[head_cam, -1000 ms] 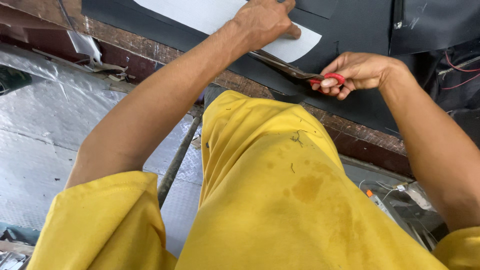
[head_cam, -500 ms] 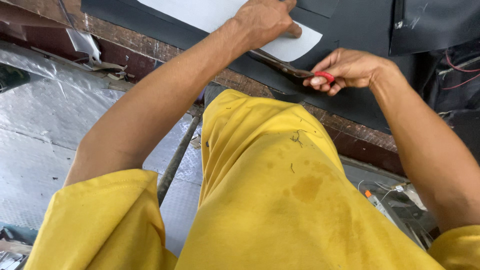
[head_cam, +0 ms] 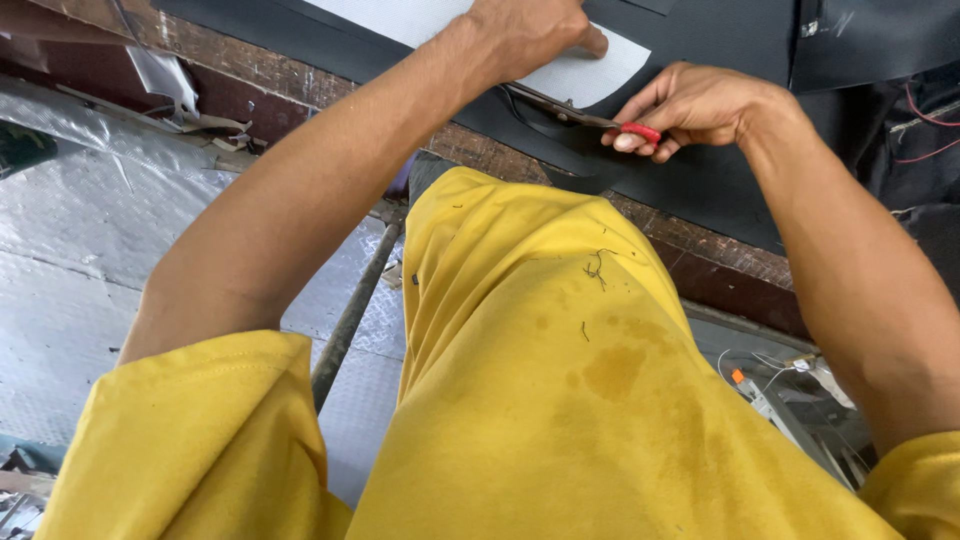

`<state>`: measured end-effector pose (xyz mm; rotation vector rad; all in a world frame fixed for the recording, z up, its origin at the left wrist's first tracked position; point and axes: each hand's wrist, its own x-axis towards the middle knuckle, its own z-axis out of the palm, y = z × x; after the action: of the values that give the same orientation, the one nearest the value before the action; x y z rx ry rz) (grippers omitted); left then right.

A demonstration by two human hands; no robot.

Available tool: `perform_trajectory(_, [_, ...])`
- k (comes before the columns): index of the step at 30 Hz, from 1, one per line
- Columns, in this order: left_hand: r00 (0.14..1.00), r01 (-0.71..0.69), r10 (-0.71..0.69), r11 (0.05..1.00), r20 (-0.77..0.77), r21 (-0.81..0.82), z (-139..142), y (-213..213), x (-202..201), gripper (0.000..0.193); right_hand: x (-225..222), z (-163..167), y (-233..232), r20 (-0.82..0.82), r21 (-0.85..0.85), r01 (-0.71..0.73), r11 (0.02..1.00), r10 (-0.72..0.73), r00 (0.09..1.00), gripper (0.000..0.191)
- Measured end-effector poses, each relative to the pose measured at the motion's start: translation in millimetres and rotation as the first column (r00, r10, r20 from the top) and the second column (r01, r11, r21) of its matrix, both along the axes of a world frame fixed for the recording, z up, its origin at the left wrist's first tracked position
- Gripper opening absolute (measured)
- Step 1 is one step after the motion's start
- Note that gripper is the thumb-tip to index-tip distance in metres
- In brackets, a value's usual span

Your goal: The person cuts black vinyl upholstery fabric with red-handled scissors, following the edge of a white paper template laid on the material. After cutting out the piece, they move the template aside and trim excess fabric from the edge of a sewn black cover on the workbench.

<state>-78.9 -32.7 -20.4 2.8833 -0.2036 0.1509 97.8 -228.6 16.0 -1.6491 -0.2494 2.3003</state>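
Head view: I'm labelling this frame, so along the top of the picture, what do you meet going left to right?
Clear plastic scrap → left hand pressing the white sheet → scissors → right hand gripping their red handle → red wires.

No packages, labels, signs or screens show clearly. The nearest thing to one is a clear plastic wrapper [head_cam: 158, 72] lying crumpled at the near edge of the bench [head_cam: 300, 75], far left, whitish and see-through; whether it holds anything cannot be told.
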Motion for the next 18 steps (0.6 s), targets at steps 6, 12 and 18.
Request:
perform_trajectory(6, [0.999,-0.008,0.008,1.000,0.038,0.014,-2.4,-2.0,2.2,0.043,6.2,-0.4,0.8,0.059,0.033,-0.049,0.998,0.047,0.997,0.026])
perform_trajectory(12, [1.000,-0.005,0.005,1.000,0.022,0.000,-1.0,-3.6,4.3,0.043,8.1,2.5,3.1,0.053,0.040,-0.083,0.996,0.081,0.995,0.028])
perform_trajectory(18, [1.000,0.020,-0.018,0.997,0.026,-0.069,1.2,-2.0,5.9,0.040,8.8,6.3,2.9,0.071,0.023,-0.092,0.996,0.090,0.993,0.029])
